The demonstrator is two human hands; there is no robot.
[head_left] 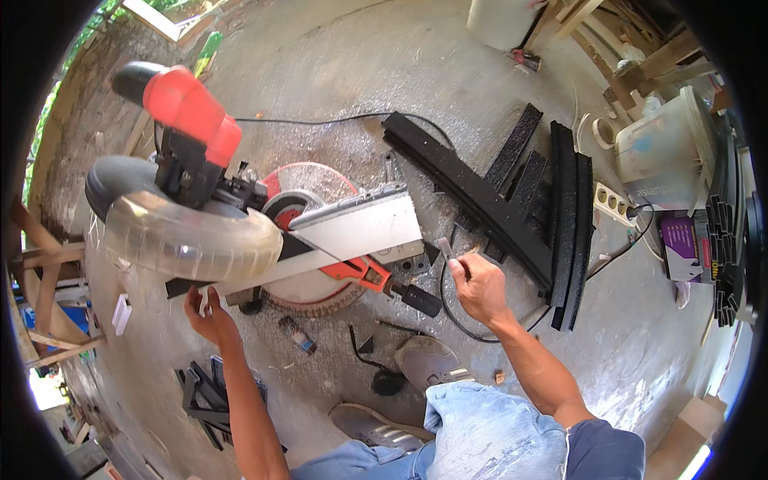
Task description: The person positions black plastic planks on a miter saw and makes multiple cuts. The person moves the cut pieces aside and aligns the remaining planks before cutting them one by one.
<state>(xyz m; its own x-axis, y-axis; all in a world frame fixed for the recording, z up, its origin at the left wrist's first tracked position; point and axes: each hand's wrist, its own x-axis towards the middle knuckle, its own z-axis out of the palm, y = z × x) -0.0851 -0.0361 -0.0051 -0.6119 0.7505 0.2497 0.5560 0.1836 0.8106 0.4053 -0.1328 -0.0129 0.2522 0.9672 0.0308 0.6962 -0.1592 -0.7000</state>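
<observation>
A mitre saw with a red and black motor head and a clear blade guard stands on the floor at the left. A dark strip lies across its round base, along a pale straight-edged piece. My left hand is at the strip's left end, thumb and fingers bent against its near edge. To the right of the saw, my right hand is closed, pinching a small greyish piece that sticks up past the thumb. The saw's orange arm and black knob point towards me.
Long black profiles lie right of the saw, near a white power strip and a bucket. Short black offcuts are at lower left. A black cable runs behind the saw. My shoes are close to the base.
</observation>
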